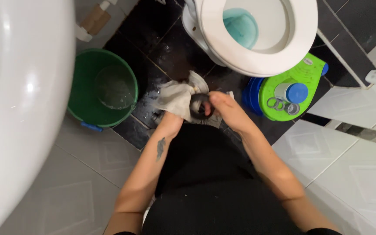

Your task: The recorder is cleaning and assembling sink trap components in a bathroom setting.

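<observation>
- Nearest the camera, the person's black-clad lap fills the lower middle of the view, with both bare forearms reaching forward from it and converging over the dark floor tiles.
- The white bathtub (18, 109) curves along the left edge; the white toilet (257, 35), seat down and blue water in the bowl, stands at the top.
- A green bucket (103, 89) sits on the floor between tub and toilet; a green and blue plastic stool (283, 93) lies just right of the toilet base.
- The left hand (170, 124), forearm tattooed, is closed around a pale crumpled cloth (175, 98).
- The right hand (223, 109) pinches a dark rubber ring (200, 106) with curled fingers, the cloth touching it, above the floor in front of the toilet base.
</observation>
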